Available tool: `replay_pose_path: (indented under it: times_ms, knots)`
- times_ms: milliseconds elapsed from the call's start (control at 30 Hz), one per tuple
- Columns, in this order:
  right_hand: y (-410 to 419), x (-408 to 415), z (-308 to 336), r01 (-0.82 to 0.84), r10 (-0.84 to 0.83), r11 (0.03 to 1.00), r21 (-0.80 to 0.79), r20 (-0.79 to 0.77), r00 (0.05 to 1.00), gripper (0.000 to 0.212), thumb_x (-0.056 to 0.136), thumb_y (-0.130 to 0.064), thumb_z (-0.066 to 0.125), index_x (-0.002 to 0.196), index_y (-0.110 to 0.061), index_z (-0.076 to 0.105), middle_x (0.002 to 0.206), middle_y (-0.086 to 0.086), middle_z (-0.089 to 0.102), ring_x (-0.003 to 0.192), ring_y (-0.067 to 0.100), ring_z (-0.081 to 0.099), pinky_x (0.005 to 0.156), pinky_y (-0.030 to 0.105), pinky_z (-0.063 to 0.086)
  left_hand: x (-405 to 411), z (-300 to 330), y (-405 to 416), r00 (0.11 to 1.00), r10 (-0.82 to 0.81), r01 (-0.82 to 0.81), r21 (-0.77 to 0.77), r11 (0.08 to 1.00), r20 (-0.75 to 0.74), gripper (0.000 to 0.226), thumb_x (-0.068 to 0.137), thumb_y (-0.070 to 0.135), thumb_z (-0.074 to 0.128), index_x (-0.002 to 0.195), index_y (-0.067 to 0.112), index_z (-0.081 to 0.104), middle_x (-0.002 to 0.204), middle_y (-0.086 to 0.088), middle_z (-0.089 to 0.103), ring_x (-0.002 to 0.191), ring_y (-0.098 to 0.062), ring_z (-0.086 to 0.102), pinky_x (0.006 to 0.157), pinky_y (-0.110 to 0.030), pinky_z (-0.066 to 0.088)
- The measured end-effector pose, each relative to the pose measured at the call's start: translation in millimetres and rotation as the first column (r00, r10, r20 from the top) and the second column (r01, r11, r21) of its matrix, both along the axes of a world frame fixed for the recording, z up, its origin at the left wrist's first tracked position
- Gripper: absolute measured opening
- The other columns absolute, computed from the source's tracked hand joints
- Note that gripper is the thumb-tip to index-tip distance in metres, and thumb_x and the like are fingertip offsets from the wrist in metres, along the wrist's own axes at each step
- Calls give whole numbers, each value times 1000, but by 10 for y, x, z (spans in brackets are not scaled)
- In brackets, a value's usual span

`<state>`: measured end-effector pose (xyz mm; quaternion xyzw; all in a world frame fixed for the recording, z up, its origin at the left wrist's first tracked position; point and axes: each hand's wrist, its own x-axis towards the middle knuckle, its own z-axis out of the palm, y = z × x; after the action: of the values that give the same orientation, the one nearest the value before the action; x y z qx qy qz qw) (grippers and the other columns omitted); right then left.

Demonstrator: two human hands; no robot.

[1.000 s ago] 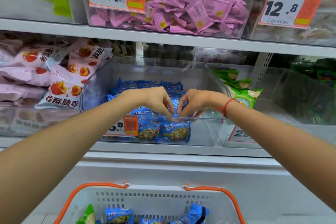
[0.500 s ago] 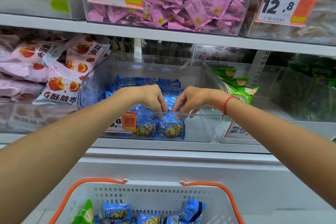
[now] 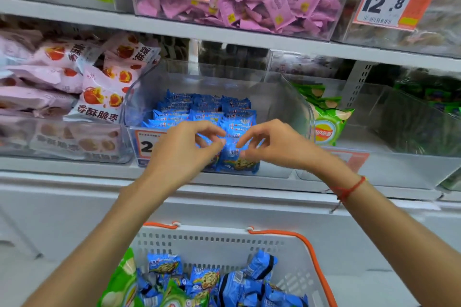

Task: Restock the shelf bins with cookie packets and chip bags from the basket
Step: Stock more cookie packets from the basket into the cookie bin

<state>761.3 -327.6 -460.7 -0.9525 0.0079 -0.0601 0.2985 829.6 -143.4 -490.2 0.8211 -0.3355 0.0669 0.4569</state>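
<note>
Pulled back and up from the front of the bin since a second ago: left hand and right hand, then pressed fingertip-down onto the front row of packets, now hover just in front of the bin's lip with nothing between the fingers. Looks like a release, so that handful counts as stocked and squared up against the front wall.

Left hand: fingers loosely curled, thumb and forefinger near each other but pinching nothing visible. Right hand: much the same, fingers bent and relaxed, empty; red string on that wrist.

Blue packets fill the left and middle of the bin in rows, with the right part near the wall bare. Front packets sit just beyond and slightly below both sets of fingertips, apart from them, not gripped.

Still plenty to move, judging by the basket below: more blue packets heaped there, plus green chip bags at its left side. Matching green bags already stand in the next bin to the right. Next reach probably down into the basket, well below both hands.
</note>
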Motion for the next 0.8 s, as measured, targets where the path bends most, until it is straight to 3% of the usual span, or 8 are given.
replay_pose_path:
  times_ms: [167,233,300,467,600,667,733,800]
  knots:
    - [203,-39,-656,-75,60,997,-37,-302,951,9,82,-19,72,91,-18,74,75,4,67,63,10,59,69,24,48,-170,-792,291,961,30,8,138,990,-276,4,82,42,66,83,41,69,77,24,67,76,-1,63,71,-33,55]
    - [275,-95,-1007,-54,13,994,-97,-380,925,13,83,-23,70,94,-19,74,77,-1,65,70,10,58,70,26,47,-182,-1158,376,930,70,31,269,963,-360,7,88,34,64,91,37,69,81,23,65,77,0,62,72,-30,52]
    - [346,-158,-1325,-42,15,998,-43,-498,867,16,87,-22,67,100,-15,72,91,3,70,76,13,61,70,24,48,-173,-1483,448,911,108,70,407,911,-399,10,89,32,62,97,36,66,90,21,64,87,-4,62,79,-28,50]
    - [548,-295,-2072,-52,34,999,-9,-653,756,21,91,-20,60,107,-11,71,116,5,67,96,18,62,92,31,49,-213,-2130,612,856,140,258,645,719,-498,30,90,29,62,120,26,61,121,7,64,107,-10,59,90,-25,47]
    - [826,-356,-2532,-52,130,991,126,-750,648,43,96,-38,52,127,-9,57,130,11,57,118,28,54,101,37,43,-301,-2554,678,859,192,354,820,450,-475,47,94,42,51,135,20,47,136,-2,54,121,-22,53,99,-34,44]
    - [960,-370,-2702,-15,136,987,160,-777,615,56,95,-47,49,132,-5,51,128,12,56,112,27,55,98,38,44,-341,-2682,685,810,220,440,811,385,-544,54,98,49,40,142,18,40,143,-6,46,126,-24,48,102,-37,40]
    - [1045,-366,-2811,57,109,983,177,-798,593,65,92,-52,51,134,-3,47,117,12,58,89,19,57,84,34,46,-359,-2714,668,789,232,471,803,367,-569,59,100,51,33,149,20,28,153,-6,33,136,-24,37,110,-39,33]
    - [1048,-360,-2861,136,91,969,208,-808,583,66,90,-49,57,134,-1,46,127,16,55,91,22,60,81,32,50,-367,-2678,643,810,232,446,822,354,-539,58,100,50,33,150,23,26,155,-4,30,139,-23,33,113,-41,26]
